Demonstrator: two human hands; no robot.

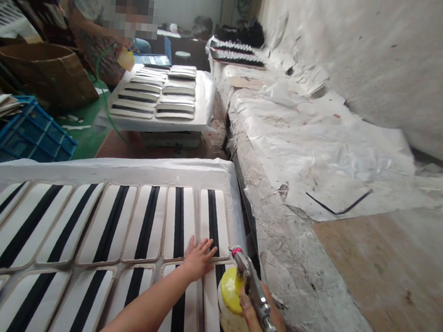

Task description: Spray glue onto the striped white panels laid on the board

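Observation:
My left hand [199,259] lies with spread fingers on the lower end of a white panel [203,210] that has a black strip down its middle. In my right hand [259,317] is a metal spray gun [252,286] with a yellow-capped cup [231,289] under it. Its nozzle points toward my left hand, a short way off. Several more white panels with black strips, such as one panel [136,226], lie in two rows on the white-covered table [221,171]. Part of the near row is hidden by my left forearm.
A long ledge under dirty plastic sheeting [323,143] runs along the right, with a bent black strip [336,211] on it. Beyond my table, another table [208,91] holds similar panels, and a person [96,43] is beside it. A blue crate [35,136] and cardboard box [48,70] stand left.

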